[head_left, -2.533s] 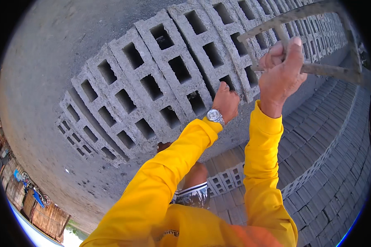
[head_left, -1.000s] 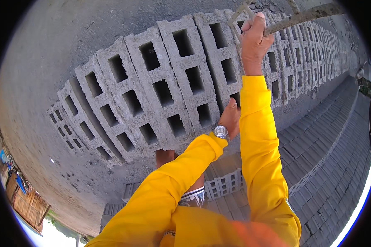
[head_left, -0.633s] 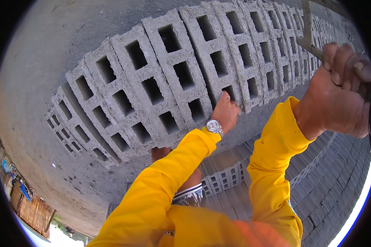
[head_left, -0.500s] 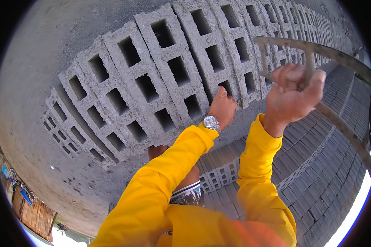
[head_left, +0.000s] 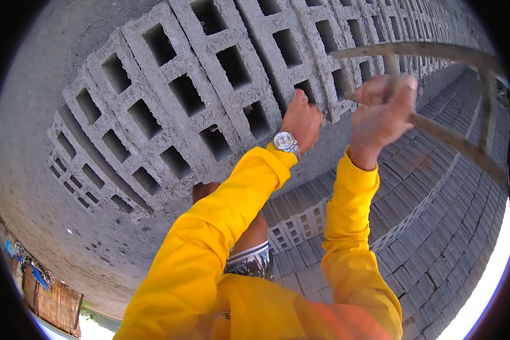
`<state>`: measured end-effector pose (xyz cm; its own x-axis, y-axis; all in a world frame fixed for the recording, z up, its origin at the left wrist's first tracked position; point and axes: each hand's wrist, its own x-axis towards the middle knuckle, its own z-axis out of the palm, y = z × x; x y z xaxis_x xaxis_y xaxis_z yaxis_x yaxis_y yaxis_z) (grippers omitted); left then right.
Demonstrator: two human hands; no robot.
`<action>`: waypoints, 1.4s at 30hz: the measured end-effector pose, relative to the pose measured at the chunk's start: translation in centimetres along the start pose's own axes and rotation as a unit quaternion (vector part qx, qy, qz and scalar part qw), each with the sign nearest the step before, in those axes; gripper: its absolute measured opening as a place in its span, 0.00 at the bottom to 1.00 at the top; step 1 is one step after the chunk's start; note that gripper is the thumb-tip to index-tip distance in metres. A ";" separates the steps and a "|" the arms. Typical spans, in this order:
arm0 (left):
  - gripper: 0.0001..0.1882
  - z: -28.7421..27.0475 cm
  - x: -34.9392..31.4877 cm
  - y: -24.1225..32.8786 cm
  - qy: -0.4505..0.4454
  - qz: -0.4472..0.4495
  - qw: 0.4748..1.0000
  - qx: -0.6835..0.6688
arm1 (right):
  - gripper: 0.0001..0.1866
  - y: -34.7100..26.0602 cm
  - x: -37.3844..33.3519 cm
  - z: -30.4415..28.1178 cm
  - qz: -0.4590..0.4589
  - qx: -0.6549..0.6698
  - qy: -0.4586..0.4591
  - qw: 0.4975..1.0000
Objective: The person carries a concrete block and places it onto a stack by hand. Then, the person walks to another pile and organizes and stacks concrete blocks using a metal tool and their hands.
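Rough grey hollow concrete blocks [head_left: 241, 107] stand side by side in a long row, their square holes facing me. My left hand [head_left: 304, 122], with a silver watch at the wrist, is closed on the near end of one block, fingers at the edge of its hole. The fingertips are partly hidden. To its right, my right hand [head_left: 383, 116] is wrapped round a crossbar of a ladder-like frame [head_left: 456, 54] with two long rails. That frame hangs over the right part of the row, slightly blurred, and its far end runs out of view.
Many more grey blocks [head_left: 436, 255] lie packed together below and to the right. Bare grey ground [head_left: 34, 147] spreads to the left of the row. At the lower left are bicycles [head_left: 34, 269] and a wooden wall [head_left: 54, 300]. My leg is close against the row.
My right hand and the frame have moved left, bringing another crossbar into view. My left hand stays at the same block. The whole scene has shifted slightly left and up.
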<state>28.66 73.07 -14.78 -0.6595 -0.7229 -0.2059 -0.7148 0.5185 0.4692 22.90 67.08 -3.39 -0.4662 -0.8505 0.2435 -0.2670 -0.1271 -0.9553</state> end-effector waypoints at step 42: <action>0.23 0.8 1.9 3.5 -0.038 -0.012 0.990 0.138 | 0.20 11.0 -18.6 -17.4 0.452 0.227 0.518 0.690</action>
<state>24.77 73.87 -14.24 -0.6492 -0.7062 -0.2826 -0.7603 0.6134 0.2137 13.90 90.37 -15.47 -0.6849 0.1036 -0.7213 0.7094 -0.1314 -0.6925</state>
